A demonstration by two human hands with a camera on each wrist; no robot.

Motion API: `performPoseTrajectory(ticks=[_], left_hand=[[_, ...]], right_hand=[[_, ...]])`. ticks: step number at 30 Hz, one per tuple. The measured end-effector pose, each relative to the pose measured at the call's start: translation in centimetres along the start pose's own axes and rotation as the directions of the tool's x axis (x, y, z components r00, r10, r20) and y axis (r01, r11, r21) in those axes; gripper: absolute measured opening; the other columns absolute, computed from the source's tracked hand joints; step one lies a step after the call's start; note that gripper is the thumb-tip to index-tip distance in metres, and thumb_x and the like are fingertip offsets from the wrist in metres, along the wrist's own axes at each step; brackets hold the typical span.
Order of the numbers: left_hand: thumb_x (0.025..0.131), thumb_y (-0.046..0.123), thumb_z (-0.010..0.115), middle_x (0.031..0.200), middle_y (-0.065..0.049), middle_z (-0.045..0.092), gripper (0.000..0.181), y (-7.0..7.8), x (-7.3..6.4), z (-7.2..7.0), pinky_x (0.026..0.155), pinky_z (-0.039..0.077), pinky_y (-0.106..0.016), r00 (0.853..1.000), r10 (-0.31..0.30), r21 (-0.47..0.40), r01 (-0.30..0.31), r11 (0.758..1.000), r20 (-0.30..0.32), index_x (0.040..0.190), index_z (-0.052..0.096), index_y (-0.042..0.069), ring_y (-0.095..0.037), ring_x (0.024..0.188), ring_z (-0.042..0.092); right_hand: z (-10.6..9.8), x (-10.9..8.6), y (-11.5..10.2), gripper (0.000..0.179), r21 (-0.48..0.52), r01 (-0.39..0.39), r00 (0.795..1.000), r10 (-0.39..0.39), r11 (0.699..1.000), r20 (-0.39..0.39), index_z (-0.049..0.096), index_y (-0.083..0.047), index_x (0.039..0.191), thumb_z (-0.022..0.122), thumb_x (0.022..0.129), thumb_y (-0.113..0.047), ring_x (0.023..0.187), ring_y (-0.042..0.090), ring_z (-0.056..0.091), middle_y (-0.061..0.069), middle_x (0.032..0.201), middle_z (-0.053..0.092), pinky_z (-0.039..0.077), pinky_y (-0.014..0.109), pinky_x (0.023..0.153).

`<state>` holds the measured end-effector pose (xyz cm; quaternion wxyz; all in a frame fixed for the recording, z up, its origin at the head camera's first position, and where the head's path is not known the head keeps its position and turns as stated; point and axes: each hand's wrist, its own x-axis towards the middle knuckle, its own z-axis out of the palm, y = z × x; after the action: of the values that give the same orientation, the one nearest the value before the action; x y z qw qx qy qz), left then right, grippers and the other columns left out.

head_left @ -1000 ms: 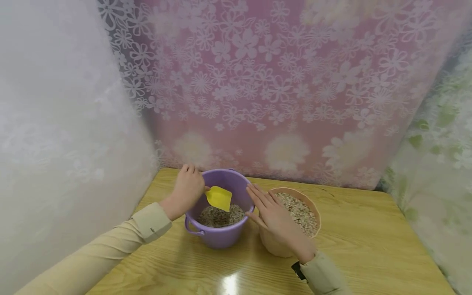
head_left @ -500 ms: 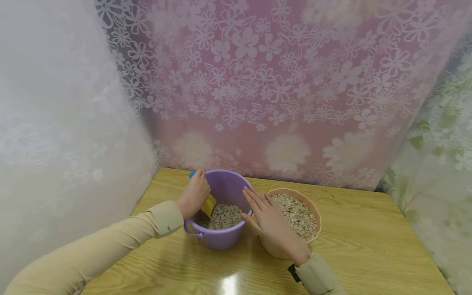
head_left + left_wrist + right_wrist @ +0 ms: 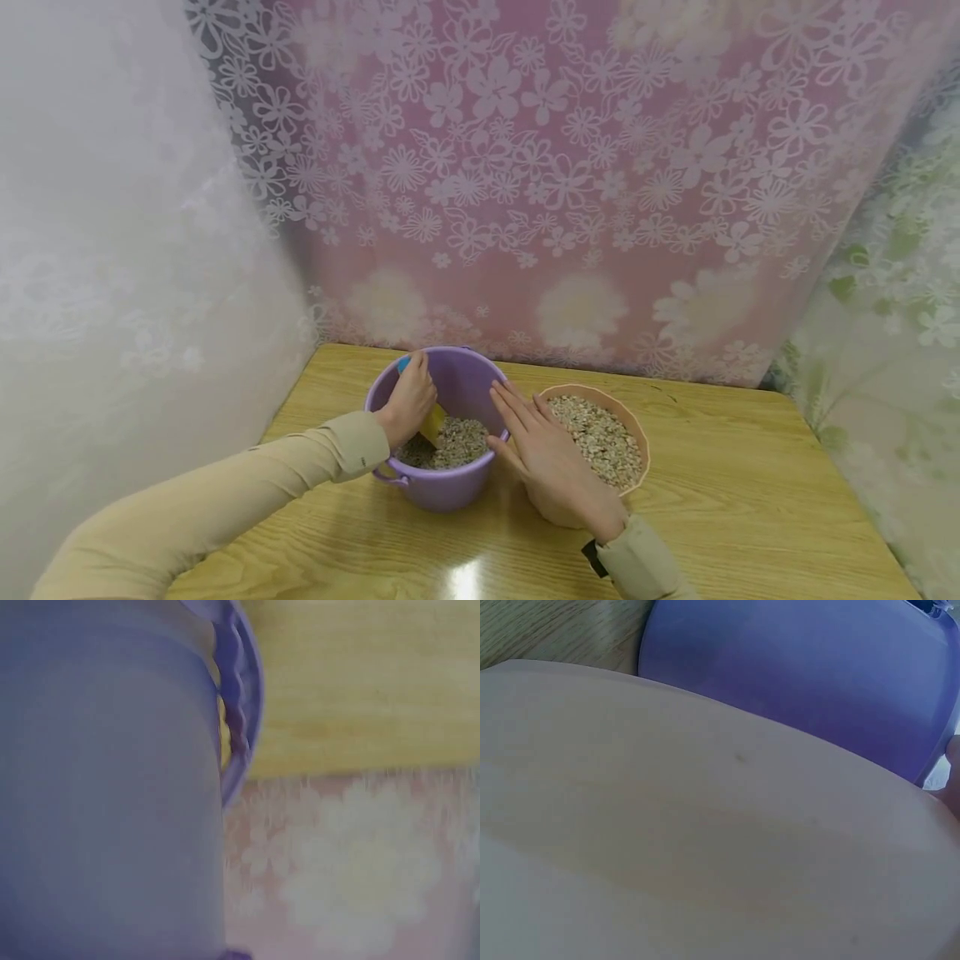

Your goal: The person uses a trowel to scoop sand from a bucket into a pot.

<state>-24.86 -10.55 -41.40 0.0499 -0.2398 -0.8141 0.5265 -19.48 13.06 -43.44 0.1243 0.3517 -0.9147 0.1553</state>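
Observation:
In the head view my left hand (image 3: 412, 405) grips the blue handle (image 3: 404, 364) of a small toy shovel. Its yellow blade (image 3: 433, 423) dips into the mixed grain (image 3: 463, 442) inside a purple bucket (image 3: 450, 490), partly hidden by the hand. My right hand (image 3: 551, 458) lies with straight fingers against the bucket's right rim, over the near left side of a peach-coloured tub (image 3: 641, 467) heaped with similar grain. The left wrist view shows the bucket's wall (image 3: 105, 802) close up. In the right wrist view the bucket (image 3: 802, 667) stands beyond the blurred hand.
Both containers stand side by side on a wooden table (image 3: 720, 492). A purple handle (image 3: 392, 478) hangs at the bucket's left front. Flowered cloth (image 3: 555, 208) rises behind the table, with pale curtains (image 3: 135, 250) at the sides.
My left hand has moved right and down over the bucket. The yellow blade, held tilted above the grain earlier, now points down into it. The right hand has stayed nearly still at the rim.

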Motion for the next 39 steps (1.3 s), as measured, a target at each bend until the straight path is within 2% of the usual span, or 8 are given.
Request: performPoseTrajectory(ticks=[8, 13, 18, 23, 28, 31, 34, 39], left_hand=[[0.101, 0.036, 0.062, 0.073, 0.001, 0.056, 0.022, 0.7, 1.1, 0.4, 0.081, 0.030, -0.036, 0.998, -0.065, -0.166, 0.059, 0.984, -0.028, 0.088, 0.068, 0.020, -0.020, 0.077, 0.038], [0.100, 0.030, 0.064, 0.072, 0.001, 0.054, 0.021, 0.9, 1.2, 0.4, 0.081, 0.028, -0.034, 0.986, -0.123, -0.292, 0.086, 0.953, -0.113, 0.085, 0.071, 0.016, -0.020, 0.077, 0.032], [0.100, 0.031, 0.065, 0.077, 0.002, 0.054, 0.016, 0.8, 1.1, 0.4, 0.078, 0.021, -0.035, 0.973, -0.115, -0.279, 0.056, 0.959, -0.202, 0.092, 0.071, 0.017, -0.020, 0.079, 0.029], [0.100, 0.031, 0.065, 0.091, 0.000, 0.065, 0.020, 0.7, 0.8, 0.6, 0.078, 0.026, -0.034, 0.950, -0.107, -0.299, 0.015, 0.954, -0.292, 0.105, 0.075, 0.015, -0.020, 0.083, 0.038], [0.095, 0.050, 0.061, 0.089, 0.000, 0.067, 0.039, 0.6, 0.4, 0.8, 0.079, 0.034, -0.033, 0.907, -0.149, -0.372, -0.009, 0.928, -0.395, 0.098, 0.076, 0.013, -0.020, 0.085, 0.048], [0.094, 0.055, 0.058, 0.085, 0.001, 0.066, 0.045, 0.5, 0.1, 1.0, 0.077, 0.033, -0.032, 0.900, -0.151, -0.409, -0.033, 0.912, -0.409, 0.093, 0.076, 0.014, -0.019, 0.082, 0.047], [0.095, 0.055, 0.059, 0.082, 0.001, 0.067, 0.046, 0.4, -0.4, 1.4, 0.074, 0.029, -0.032, 0.917, -0.153, -0.488, -0.051, 0.871, -0.368, 0.085, 0.076, 0.014, -0.018, 0.078, 0.046], [0.091, 0.056, 0.065, 0.079, -0.004, 0.069, 0.050, -0.2, -1.2, 1.6, 0.076, 0.038, -0.034, 0.942, -0.181, -0.664, -0.056, 0.746, -0.283, 0.071, 0.073, 0.011, -0.021, 0.077, 0.053]], right_hand=[[-0.2, 0.0, -0.2, 0.066, 0.040, -0.024, 0.999, 0.023, 0.999, 0.031, 0.024, -0.007, 0.160, 0.039, 0.109, -0.045, 0.154, 0.023, 0.018, 0.010, 0.167, 0.022, 0.016, 0.047, 0.122], [-0.4, -0.1, -0.3, 0.066, 0.068, -0.047, 0.998, 0.044, 0.997, 0.036, 0.022, -0.009, 0.161, 0.035, 0.109, -0.048, 0.155, 0.024, 0.018, 0.009, 0.168, 0.019, 0.018, 0.047, 0.121], [-0.4, -0.1, -0.4, 0.065, 0.091, -0.069, 0.997, 0.064, 0.993, 0.050, 0.021, -0.011, 0.162, 0.033, 0.110, -0.048, 0.155, 0.023, 0.017, 0.008, 0.169, 0.017, 0.018, 0.047, 0.121], [-0.2, 0.0, -0.4, 0.063, 0.092, -0.052, 0.998, 0.049, 0.994, 0.033, 0.024, -0.008, 0.160, 0.044, 0.109, -0.039, 0.154, 0.024, 0.018, 0.010, 0.167, 0.021, 0.021, 0.049, 0.121], [0.0, 0.1, -0.2, 0.063, 0.072, -0.014, 1.000, 0.015, 0.997, -0.004, 0.029, -0.003, 0.158, 0.050, 0.107, -0.034, 0.153, 0.028, 0.023, 0.014, 0.165, 0.026, 0.024, 0.050, 0.120], [0.1, 0.1, -0.2, 0.063, 0.065, -0.004, 1.000, 0.006, 0.998, -0.020, 0.031, -0.002, 0.157, 0.051, 0.107, -0.035, 0.152, 0.029, 0.025, 0.015, 0.164, 0.028, 0.026, 0.051, 0.119], [0.2, 0.1, -0.2, 0.063, 0.066, 0.001, 1.000, 0.000, 0.998, -0.027, 0.031, -0.002, 0.157, 0.050, 0.107, -0.035, 0.152, 0.031, 0.026, 0.015, 0.164, 0.028, 0.026, 0.051, 0.119], [0.0, -0.1, -0.2, 0.062, 0.064, -0.010, 1.000, 0.012, 0.998, -0.023, 0.029, -0.003, 0.158, 0.048, 0.108, -0.035, 0.152, 0.029, 0.025, 0.014, 0.165, 0.027, 0.023, 0.050, 0.120]])
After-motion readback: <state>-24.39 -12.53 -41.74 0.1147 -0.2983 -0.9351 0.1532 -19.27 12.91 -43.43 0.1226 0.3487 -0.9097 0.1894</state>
